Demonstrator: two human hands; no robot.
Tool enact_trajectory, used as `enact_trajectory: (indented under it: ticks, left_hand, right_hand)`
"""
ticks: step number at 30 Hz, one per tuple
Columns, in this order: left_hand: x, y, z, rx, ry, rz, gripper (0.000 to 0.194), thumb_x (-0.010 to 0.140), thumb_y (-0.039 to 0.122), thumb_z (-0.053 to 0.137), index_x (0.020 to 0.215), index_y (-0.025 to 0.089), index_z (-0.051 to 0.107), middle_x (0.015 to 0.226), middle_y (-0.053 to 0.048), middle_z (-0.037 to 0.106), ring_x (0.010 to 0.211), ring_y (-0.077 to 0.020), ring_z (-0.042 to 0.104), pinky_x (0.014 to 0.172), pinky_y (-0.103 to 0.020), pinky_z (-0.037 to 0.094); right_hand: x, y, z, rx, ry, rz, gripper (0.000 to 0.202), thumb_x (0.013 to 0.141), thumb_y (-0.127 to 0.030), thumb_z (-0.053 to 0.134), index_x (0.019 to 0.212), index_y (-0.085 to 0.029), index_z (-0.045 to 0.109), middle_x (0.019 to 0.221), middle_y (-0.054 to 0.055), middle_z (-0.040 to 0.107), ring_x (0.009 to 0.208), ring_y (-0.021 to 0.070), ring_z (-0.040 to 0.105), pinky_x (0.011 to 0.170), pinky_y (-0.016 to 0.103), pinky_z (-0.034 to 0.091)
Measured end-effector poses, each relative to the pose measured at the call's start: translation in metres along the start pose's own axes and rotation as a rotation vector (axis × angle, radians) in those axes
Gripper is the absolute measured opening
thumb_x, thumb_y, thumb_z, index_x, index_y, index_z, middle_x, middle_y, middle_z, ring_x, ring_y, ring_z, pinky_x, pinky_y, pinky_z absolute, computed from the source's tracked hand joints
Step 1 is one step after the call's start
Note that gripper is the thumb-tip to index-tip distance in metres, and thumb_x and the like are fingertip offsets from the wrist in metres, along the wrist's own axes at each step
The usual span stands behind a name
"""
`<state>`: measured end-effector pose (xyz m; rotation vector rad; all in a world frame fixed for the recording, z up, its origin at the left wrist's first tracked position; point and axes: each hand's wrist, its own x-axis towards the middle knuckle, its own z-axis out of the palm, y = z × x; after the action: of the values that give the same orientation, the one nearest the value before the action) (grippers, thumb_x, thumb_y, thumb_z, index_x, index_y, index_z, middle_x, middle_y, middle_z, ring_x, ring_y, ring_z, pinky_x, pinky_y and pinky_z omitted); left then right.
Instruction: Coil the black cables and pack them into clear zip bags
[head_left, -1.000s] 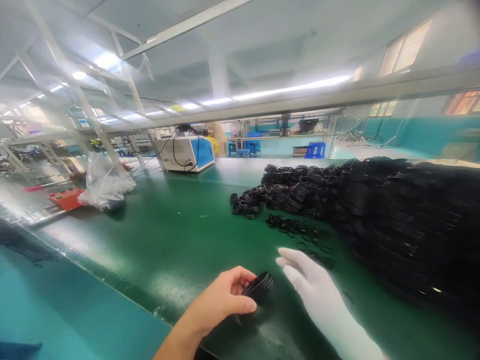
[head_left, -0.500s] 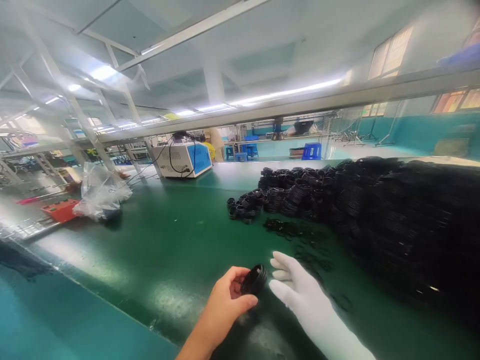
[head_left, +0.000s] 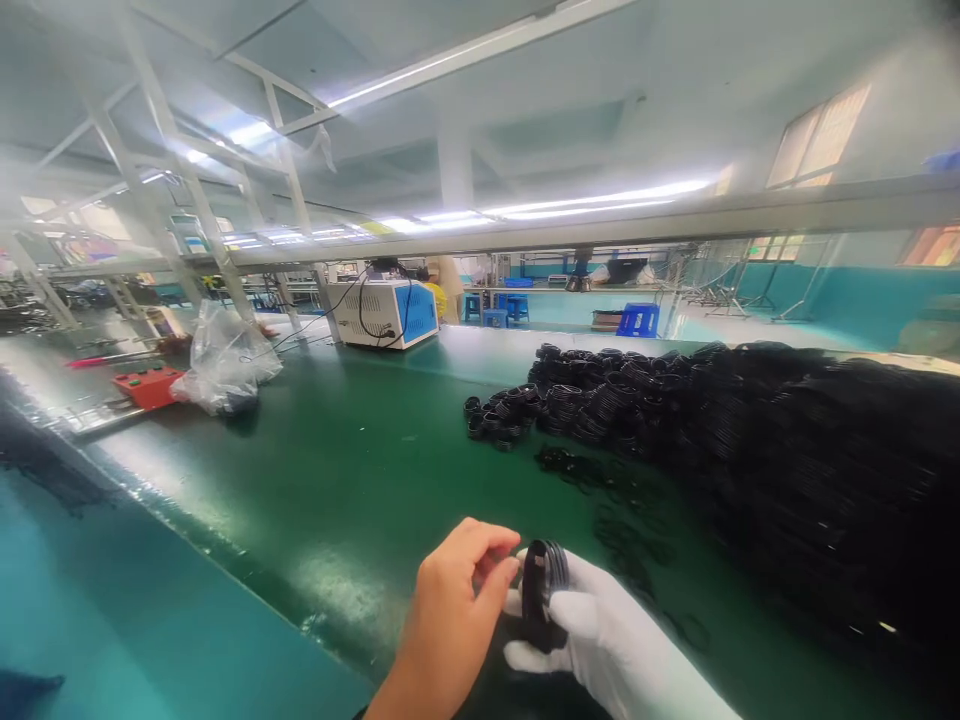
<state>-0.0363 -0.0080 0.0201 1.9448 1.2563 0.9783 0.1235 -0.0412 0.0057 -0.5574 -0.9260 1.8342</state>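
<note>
A small coil of black cable (head_left: 541,590) is upright in my right hand (head_left: 600,620), which wears a white glove. The gloved thumb lies over the near side of the coil and the fingers wrap behind and below it. My left hand (head_left: 461,610) is bare and stands just left of the coil. Its fingers are bent, with a small gap at the thumb, and no object shows between them. Beyond both hands, loose thin black loops (head_left: 619,485) lie on the green tabletop (head_left: 360,510).
A large heap of black cable coils (head_left: 750,440) covers the right side. At the back stands a white and blue machine (head_left: 386,312) with cables. To the left are a clear plastic bag (head_left: 225,360) and a red box (head_left: 146,387). A metal rail (head_left: 525,235) crosses above the table.
The coil has passed from my left hand to my right hand. My right hand has closed around it, and my left fingers have come off it. The view has shifted slightly.
</note>
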Motion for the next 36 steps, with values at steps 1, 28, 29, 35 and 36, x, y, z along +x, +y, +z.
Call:
enact_trajectory:
  ticks: [1, 28, 29, 35, 36]
  left_hand:
    - [0.001, -0.001, 0.003, 0.014, 0.011, 0.024, 0.016, 0.078, 0.02, 0.053, 0.088, 0.026, 0.063, 0.083, 0.002, 0.062, 0.07, -0.0127, 0.056, 0.066, -0.023, 0.045]
    - [0.016, -0.024, 0.021, 0.137, 0.114, 0.352, 0.025, 0.08, 0.007, 0.042, 0.085, 0.022, 0.061, 0.082, -0.001, 0.062, 0.076, -0.0128, 0.058, 0.07, -0.023, 0.047]
    - [0.017, -0.024, 0.021, 0.144, 0.115, 0.338, 0.025, 0.079, 0.007, 0.043, 0.085, 0.022, 0.061, 0.082, -0.001, 0.062, 0.076, -0.0128, 0.058, 0.07, -0.023, 0.047]
    - [0.015, -0.021, 0.025, 0.169, 0.098, 0.364, 0.024, 0.08, 0.006, 0.042, 0.084, 0.02, 0.061, 0.08, -0.001, 0.061, 0.075, -0.0119, 0.058, 0.069, -0.022, 0.045]
    - [0.014, -0.02, 0.026, 0.172, 0.094, 0.366, 0.024, 0.08, 0.006, 0.042, 0.084, 0.019, 0.061, 0.08, -0.002, 0.061, 0.075, -0.012, 0.057, 0.069, -0.022, 0.045]
  right_hand:
    - [0.001, 0.003, -0.002, -0.019, 0.018, 0.005, 0.038, 0.07, -0.032, 0.065, 0.104, -0.019, 0.057, 0.105, 0.007, 0.053, 0.097, 0.0216, 0.052, 0.08, 0.041, 0.048]
    - [0.005, 0.007, -0.002, -0.101, -0.008, 0.02, 0.04, 0.073, -0.031, 0.064, 0.109, -0.017, 0.055, 0.102, 0.007, 0.054, 0.098, 0.0211, 0.053, 0.083, 0.038, 0.047]
    - [0.004, 0.007, -0.001, -0.101, -0.008, 0.014, 0.043, 0.07, -0.028, 0.066, 0.111, -0.019, 0.054, 0.104, 0.006, 0.053, 0.101, 0.0213, 0.052, 0.085, 0.039, 0.046]
    - [0.009, 0.018, -0.004, -0.153, 0.11, -0.013, 0.036, 0.068, -0.037, 0.068, 0.096, -0.016, 0.058, 0.086, 0.005, 0.055, 0.079, 0.0195, 0.055, 0.066, 0.037, 0.053]
    - [0.01, 0.019, -0.004, -0.151, 0.131, -0.009, 0.035, 0.071, -0.042, 0.065, 0.092, -0.015, 0.059, 0.081, 0.005, 0.055, 0.075, 0.0185, 0.055, 0.063, 0.036, 0.053]
